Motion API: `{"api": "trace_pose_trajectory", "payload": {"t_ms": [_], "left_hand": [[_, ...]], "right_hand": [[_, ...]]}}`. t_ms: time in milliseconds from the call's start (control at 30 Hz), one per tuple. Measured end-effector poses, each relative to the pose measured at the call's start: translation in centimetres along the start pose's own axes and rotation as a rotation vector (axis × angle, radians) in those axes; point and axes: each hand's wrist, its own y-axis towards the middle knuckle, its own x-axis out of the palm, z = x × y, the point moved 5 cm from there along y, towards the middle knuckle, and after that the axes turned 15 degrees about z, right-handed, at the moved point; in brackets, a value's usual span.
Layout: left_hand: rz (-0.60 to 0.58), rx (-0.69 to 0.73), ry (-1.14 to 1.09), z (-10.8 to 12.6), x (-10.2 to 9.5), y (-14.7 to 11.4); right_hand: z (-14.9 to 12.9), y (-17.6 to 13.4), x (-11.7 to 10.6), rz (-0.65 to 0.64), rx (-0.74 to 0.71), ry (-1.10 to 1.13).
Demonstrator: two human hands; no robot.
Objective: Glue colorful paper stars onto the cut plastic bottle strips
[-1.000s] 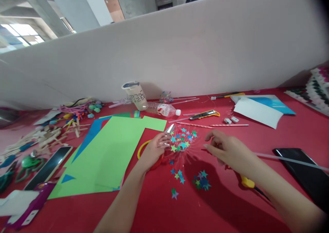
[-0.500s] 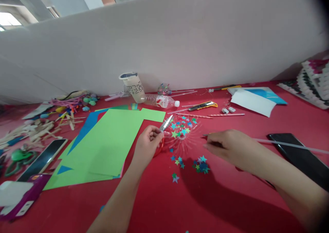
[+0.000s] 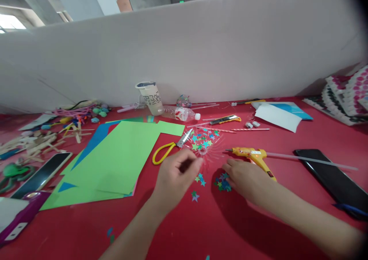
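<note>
My left hand (image 3: 178, 177) is curled, thumb and index finger nearly meeting at the near edge of a clear, fringed plastic piece (image 3: 202, 151). Whatever may be between those fingers is hidden. Several shiny star sequins (image 3: 204, 140) lie in and around the plastic. Beside my left hand rest scissors (image 3: 184, 138), with a yellow handle loop showing. My right hand (image 3: 243, 177) reaches with stretched, slightly bent fingers to a small pile of star sequins (image 3: 223, 182). Just beyond it a yellow glue gun (image 3: 253, 152) lies on the table, a long glue stick (image 3: 310, 159) out its back.
Green paper sheets (image 3: 115, 160) cover the left side. Behind are a cup (image 3: 150, 99), a plastic bottle (image 3: 181, 113) and a utility knife (image 3: 225, 119). A black phone (image 3: 330, 179) lies at right, another phone (image 3: 43, 175) at left. A white partition (image 3: 184, 53) stands behind the table.
My right hand has let go of the glue gun and moved down to the sequin pile. My left hand has shifted right and nearer, off the scissors, uncovering their yellow handle.
</note>
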Motion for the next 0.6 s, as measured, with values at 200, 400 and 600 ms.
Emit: {"api": "trace_pose_trajectory", "payload": {"t_ms": [200,400,600], "left_hand": [[-0.368,0.169,0.314,-0.5,3.2,-3.2],[-0.159,0.002,0.211,-1.9,0.4,-0.8],[-0.079,-0.125,-0.008,-2.9,-0.5,-0.5]], "right_hand": [[-0.3,-1.0,0.3,-0.039,-0.002,-0.051],[0.9,-1.5,-0.1,-0.044,0.06,0.006],[0.8,-1.6,-1.0,-0.07,0.029,0.109]]}}
